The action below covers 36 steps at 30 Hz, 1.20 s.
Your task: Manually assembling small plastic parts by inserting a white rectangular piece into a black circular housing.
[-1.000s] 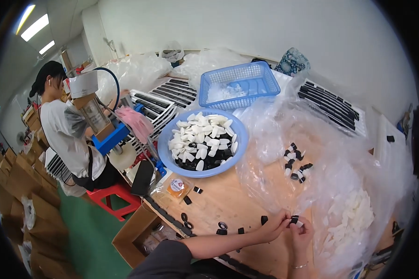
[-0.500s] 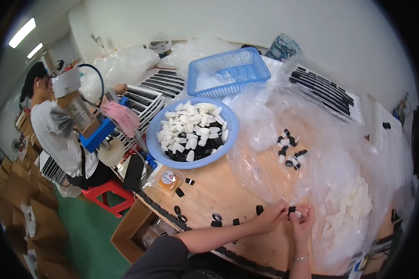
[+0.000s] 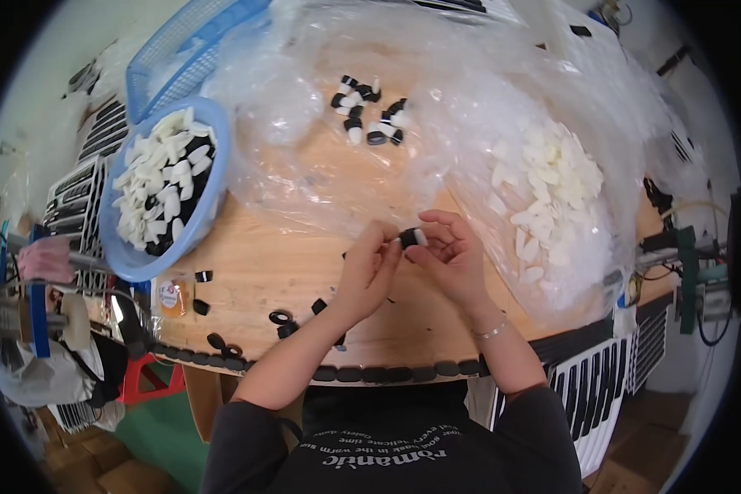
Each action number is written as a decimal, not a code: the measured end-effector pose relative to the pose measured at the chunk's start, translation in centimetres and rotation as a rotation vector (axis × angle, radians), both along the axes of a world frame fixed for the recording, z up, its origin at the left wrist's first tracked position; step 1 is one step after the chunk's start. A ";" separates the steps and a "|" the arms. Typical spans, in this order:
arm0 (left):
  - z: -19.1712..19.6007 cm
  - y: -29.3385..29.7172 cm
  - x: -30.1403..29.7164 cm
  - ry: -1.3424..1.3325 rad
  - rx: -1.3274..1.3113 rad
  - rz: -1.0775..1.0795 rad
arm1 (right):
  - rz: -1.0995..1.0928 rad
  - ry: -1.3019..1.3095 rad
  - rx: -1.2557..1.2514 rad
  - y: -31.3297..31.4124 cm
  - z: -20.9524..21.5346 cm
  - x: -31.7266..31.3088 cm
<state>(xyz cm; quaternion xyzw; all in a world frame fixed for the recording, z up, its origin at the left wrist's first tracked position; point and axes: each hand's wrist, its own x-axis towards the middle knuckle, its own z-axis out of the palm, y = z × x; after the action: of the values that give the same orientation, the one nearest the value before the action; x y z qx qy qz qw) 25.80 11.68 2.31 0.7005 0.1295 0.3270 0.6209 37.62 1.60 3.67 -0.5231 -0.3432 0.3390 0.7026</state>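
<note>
One black-white piece (image 3: 411, 238) — between left hand (image 3: 369, 270) and right hand (image 3: 454, 262).

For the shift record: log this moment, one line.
left hand, right hand: both touching black-and-white piece | blue basin: left | white pieces: right

bright, fairly even indoor light, looks to be from above. glare streaks and hot spots on the clear crumpled plastic sheeting (image 3: 280, 107). pile of thin off-white flat pieces (image 3: 552, 181) near washed out, edges merging. light brown wooden tabletop (image 3: 263, 239) evenly lit, shadows soft and faint. black short-sleeved shirt (image 3: 337, 412) dark, fold detail mostly lost. brown cardboard boxes (image 3: 99, 461) at lower left dim and soft. small black-and-white piece (image 3: 412, 238) at the fingertips slightly soft, fine detail unclear. heavy fisheye: table front bows, sides stretch and smear, corners go black.
</note>
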 end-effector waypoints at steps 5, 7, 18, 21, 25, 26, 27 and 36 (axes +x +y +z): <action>0.4 -0.7 -0.6 -0.018 -0.196 -0.050 | -0.045 -0.003 0.088 -0.8 0.3 -0.4; 0.0 -0.7 -0.8 -0.004 -0.213 -0.071 | -0.077 -0.141 0.058 -1.0 0.4 -0.3; -0.1 -0.1 -0.6 -0.079 0.210 0.043 | -0.122 -0.819 0.090 -1.3 2.0 0.3; -0.5 -0.3 -0.4 -0.104 0.120 0.030 | -0.121 -0.795 0.072 -1.4 2.4 0.2; -0.8 -0.6 -0.3 -0.124 0.026 0.049 | -0.095 -0.690 0.095 -1.3 2.2 0.2; -0.8 -0.7 -0.3 -0.124 0.026 0.060 | -0.105 -0.723 0.115 -1.3 2.0 0.2; -0.7 -0.6 -0.3 -0.123 0.027 0.059 | -0.107 -0.722 0.116 -1.4 2.0 0.2; -0.1 -0.3 0.0 -0.076 0.371 0.174 | -0.062 -0.530 -0.093 -1.7 2.5 0.4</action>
<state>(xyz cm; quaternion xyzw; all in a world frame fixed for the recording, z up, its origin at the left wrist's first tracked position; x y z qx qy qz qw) 25.77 11.42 2.18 0.7761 0.1036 0.4240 0.4551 38.01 -0.08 6.12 -0.6356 -0.4831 0.1837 0.5735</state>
